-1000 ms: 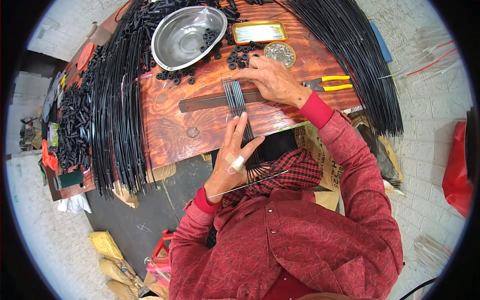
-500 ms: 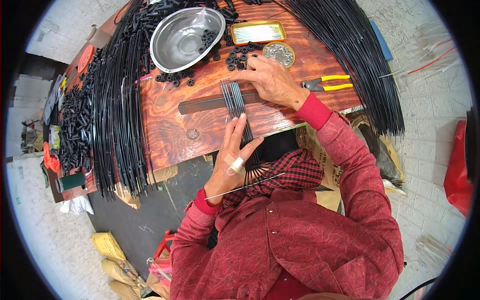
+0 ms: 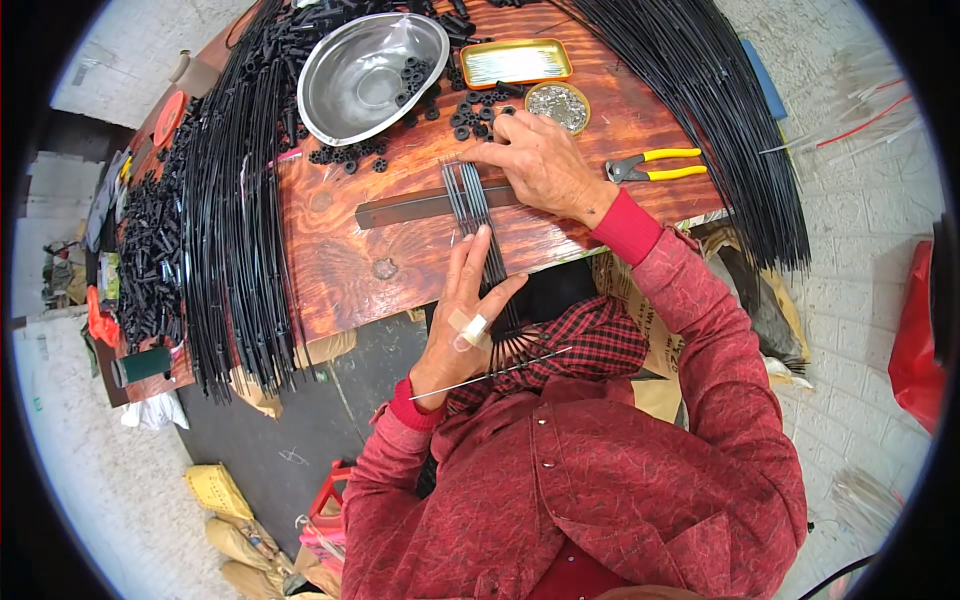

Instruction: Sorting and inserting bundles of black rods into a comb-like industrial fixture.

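Observation:
A row of thin dark rods (image 3: 472,200) with lighter upper ends lies across the near part of the wooden table, over a flat dark bar (image 3: 410,208). Stretched fingers of my left hand (image 3: 460,315) rest flat on the rods, thumb spread aside; a plaster covers the back of that hand. Below it the rods fan out over my lap, by a thin metal rod (image 3: 440,388). My right hand (image 3: 555,170) is bent above the bar, one finger reaching to the rods' upper ends. Its other fingers are curled, and whatever they hold is hidden.
Behind stand a metal bowl (image 3: 345,85), a yellow tray of pins (image 3: 515,64) and a round dish of small metal pieces (image 3: 560,106). Yellow-handled pincers (image 3: 655,166) lie right. Long black rods (image 3: 235,240) pile left, more black rods (image 3: 715,110) right. Black plastic parts (image 3: 150,250) heap far left.

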`<state>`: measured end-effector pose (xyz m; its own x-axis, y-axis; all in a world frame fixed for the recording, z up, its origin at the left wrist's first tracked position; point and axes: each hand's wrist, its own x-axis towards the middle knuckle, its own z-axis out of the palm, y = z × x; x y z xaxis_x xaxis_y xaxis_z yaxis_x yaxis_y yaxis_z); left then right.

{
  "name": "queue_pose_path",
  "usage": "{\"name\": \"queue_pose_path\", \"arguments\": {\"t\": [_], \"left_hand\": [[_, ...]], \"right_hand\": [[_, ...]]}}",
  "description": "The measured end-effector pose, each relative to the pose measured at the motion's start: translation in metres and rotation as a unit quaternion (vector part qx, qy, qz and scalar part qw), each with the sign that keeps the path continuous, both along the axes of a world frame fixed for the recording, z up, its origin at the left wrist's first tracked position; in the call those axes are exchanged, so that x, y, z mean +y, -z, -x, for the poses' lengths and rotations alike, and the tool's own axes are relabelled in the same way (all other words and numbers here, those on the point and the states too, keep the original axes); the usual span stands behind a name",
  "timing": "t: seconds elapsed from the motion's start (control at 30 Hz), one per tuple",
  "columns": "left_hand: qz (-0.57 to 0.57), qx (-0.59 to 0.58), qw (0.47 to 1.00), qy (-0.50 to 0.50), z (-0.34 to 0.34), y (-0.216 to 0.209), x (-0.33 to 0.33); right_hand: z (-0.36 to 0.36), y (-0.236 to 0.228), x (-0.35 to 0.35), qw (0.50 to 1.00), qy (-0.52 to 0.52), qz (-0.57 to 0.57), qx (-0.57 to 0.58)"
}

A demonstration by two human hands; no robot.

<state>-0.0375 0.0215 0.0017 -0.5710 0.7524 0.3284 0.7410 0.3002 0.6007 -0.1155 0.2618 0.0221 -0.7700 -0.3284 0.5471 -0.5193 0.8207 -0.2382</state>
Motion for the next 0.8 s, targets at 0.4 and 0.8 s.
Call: {"name": "queue_pose_path", "arguments": {"t": [0.4,0.8], "left_hand": [[0.002,-0.005,1.000,-0.001,0.001,0.003,0.001],[0.000,-0.038,0.999,-0.029,-0.004,-0.012,0.005]], "right_hand": [[0.000,0.002,0.000,1.000,0.011,-0.006,0.019],[0.001,-0.001,-0.001,0.999,0.016,-0.029,0.034]]}}
